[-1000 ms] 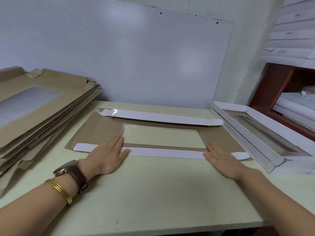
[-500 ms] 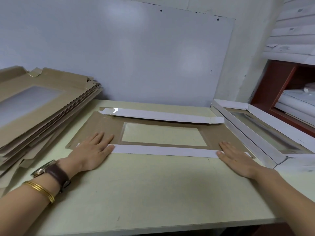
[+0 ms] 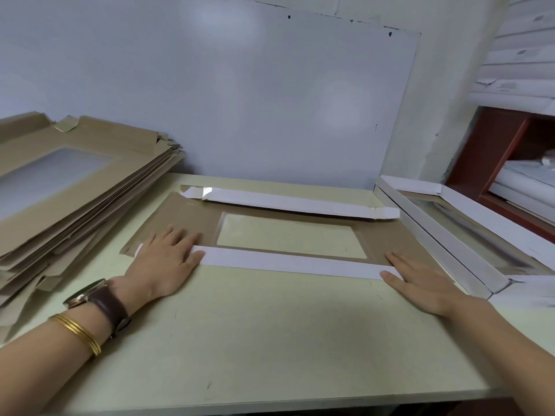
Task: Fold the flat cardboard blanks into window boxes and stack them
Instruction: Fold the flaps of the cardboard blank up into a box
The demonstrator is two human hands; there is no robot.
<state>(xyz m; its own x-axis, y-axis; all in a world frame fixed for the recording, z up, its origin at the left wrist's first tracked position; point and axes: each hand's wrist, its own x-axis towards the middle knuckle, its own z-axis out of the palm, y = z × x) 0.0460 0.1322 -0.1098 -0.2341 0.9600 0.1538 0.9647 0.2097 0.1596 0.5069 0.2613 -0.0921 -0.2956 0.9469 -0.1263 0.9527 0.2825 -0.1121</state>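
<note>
A brown cardboard blank (image 3: 192, 217) with a clear window (image 3: 289, 235) lies flat on the table. Its near long flap (image 3: 288, 264) is folded over, white side up; the far flap (image 3: 288, 202) is also folded over. My left hand (image 3: 163, 261) presses flat on the left end of the near flap. My right hand (image 3: 420, 280) lies flat on its right end, fingers straight. A tall pile of unfolded blanks (image 3: 69, 181) sits at the left. Folded white window boxes (image 3: 450, 235) are stacked at the right.
The pale green table (image 3: 270, 340) ends at a front edge near the bottom of the view. A whiteboard (image 3: 240, 100) leans against the wall behind the blank. A red-brown shelf (image 3: 504, 151) with white boxes stands at the far right.
Both hands slid outward along the near flap, from near the window corners to the flap's ends, and stay pressed flat on it.
</note>
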